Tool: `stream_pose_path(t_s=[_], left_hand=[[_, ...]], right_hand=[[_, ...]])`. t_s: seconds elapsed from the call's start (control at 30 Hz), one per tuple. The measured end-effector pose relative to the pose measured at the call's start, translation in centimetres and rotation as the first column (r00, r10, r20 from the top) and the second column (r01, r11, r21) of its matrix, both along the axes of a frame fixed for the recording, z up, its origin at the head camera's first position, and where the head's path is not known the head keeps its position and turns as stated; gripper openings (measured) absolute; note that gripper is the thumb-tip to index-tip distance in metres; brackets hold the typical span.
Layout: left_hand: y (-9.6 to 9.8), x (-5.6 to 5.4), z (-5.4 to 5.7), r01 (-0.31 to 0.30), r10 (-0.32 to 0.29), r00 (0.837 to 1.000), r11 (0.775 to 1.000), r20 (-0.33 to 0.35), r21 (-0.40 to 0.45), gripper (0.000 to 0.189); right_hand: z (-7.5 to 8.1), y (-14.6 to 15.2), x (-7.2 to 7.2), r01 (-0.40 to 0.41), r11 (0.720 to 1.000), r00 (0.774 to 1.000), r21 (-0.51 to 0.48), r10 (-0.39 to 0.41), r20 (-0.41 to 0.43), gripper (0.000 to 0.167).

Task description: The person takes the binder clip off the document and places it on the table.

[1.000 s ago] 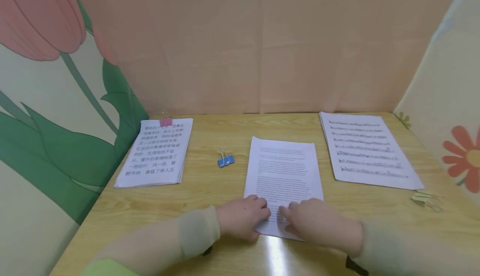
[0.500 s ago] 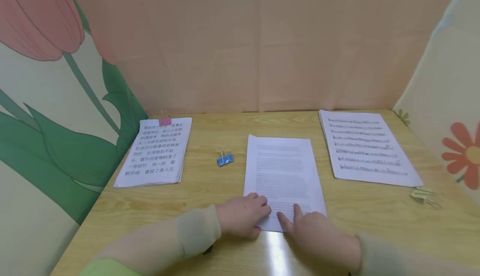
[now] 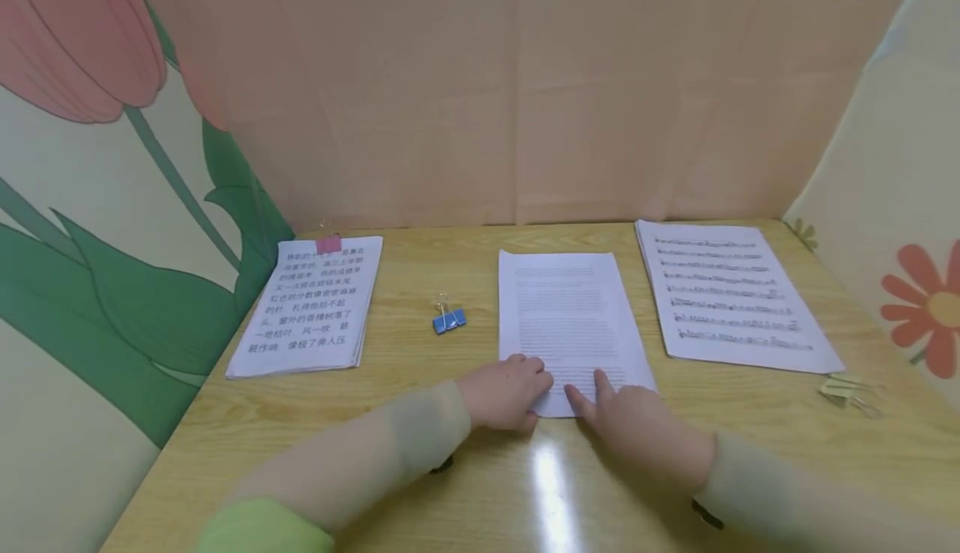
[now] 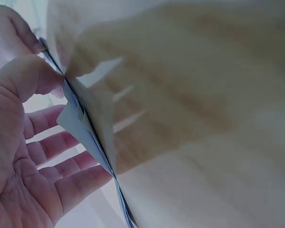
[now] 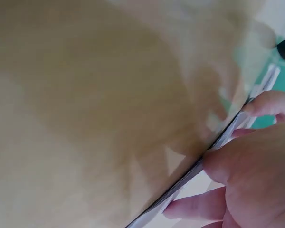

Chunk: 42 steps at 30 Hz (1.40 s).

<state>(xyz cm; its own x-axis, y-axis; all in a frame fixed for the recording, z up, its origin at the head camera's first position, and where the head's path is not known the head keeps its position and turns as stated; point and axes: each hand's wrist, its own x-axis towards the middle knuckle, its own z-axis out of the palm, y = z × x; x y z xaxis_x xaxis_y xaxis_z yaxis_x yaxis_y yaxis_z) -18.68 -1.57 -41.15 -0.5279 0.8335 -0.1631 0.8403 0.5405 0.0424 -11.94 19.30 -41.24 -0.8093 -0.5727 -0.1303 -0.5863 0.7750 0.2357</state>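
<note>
A stack of printed paper [image 3: 564, 311] lies on the wooden table in front of me, its near edge between my hands. My left hand [image 3: 507, 394] holds the near left corner, fingers curled over the sheets and thumb at the near edge. In the left wrist view, the paper's corner [image 4: 80, 128] sits between thumb and fingers, one sheet bent out. At the near right part of the stack, my right hand [image 3: 641, 428] presses on top with index finger and thumb extended. The right wrist view shows its thumb right at the stack's edge [image 5: 180, 185].
A blue binder clip [image 3: 449, 321] lies left of the stack. Farther left is a pile of large-print pages [image 3: 307, 311] with a pink binder clip [image 3: 328, 244]. Sheet-music pages [image 3: 731, 299] lie at the right, a yellow-green binder clip [image 3: 847, 390] near them. Walls border the table.
The middle stack has slid away from me, and both hands have moved forward with it. My right index finger has straightened over the page. The clips and side piles have stayed put.
</note>
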Motion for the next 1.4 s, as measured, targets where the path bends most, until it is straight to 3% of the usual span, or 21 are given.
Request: stream_pose_path(t_s=[0.23,0.37,0.53,0.67,0.8,0.93,1.03,1.23,1.33,1.4], left_hand=[[1.6,-2.1,0.0,-0.049,0.049,0.999,0.999,0.023,-0.014,0.038],[1.7,-2.6,0.2,-0.064,0.064,0.996,0.998,0.058,-0.007,0.04],[0.7,-2.2,0.5,-0.072,0.068,0.994,0.996,0.085,0.05,0.044],[-0.8,-1.6,1.1,-0.069,0.06,0.994,0.993,0.087,0.1,0.041],[-2.6,-1.0,1.7,-0.093,0.081,0.992,0.989,0.101,0.116,0.041],[-4.7,-0.9,1.6,-0.146,0.128,0.983,0.979,0.131,0.143,0.041],[-6.4,-1.1,1.5,-0.192,0.167,0.974,0.967,0.156,0.166,0.041],[-9.9,-2.1,1.5,-0.289,0.25,0.949,0.932,0.19,0.219,0.042],[-12.1,-3.1,1.2,-0.362,0.313,0.926,0.895,0.211,0.262,0.041],[-13.6,-3.8,1.1,-0.433,0.374,0.896,0.857,0.239,0.28,0.041]], right_hand=[[0.1,1.5,-2.2,-0.012,1.0,1.0,-0.024,0.012,-0.005,0.058],[0.1,2.6,-3.3,-0.021,1.0,1.0,-0.012,0.021,-0.012,0.062],[0.2,4.1,-4.7,-0.032,0.999,0.999,-0.003,0.031,-0.037,0.065],[0.5,4.9,-5.4,-0.029,0.999,0.999,-0.042,0.027,-0.036,0.059],[0.7,5.6,-6.0,0.012,0.998,1.0,-0.062,-0.01,0.029,0.056],[0.8,6.3,-6.6,0.071,0.995,0.991,-0.073,-0.062,0.122,0.057],[0.8,6.9,-6.9,0.103,0.99,0.984,-0.093,-0.088,0.158,0.057],[0.9,7.5,-7.2,0.099,0.989,0.985,-0.112,-0.081,0.151,0.055],[0.9,7.4,-7.3,0.087,0.991,0.987,-0.106,-0.071,0.144,0.054],[0.8,7.4,-7.5,0.081,0.992,0.988,-0.094,-0.067,0.137,0.053]])
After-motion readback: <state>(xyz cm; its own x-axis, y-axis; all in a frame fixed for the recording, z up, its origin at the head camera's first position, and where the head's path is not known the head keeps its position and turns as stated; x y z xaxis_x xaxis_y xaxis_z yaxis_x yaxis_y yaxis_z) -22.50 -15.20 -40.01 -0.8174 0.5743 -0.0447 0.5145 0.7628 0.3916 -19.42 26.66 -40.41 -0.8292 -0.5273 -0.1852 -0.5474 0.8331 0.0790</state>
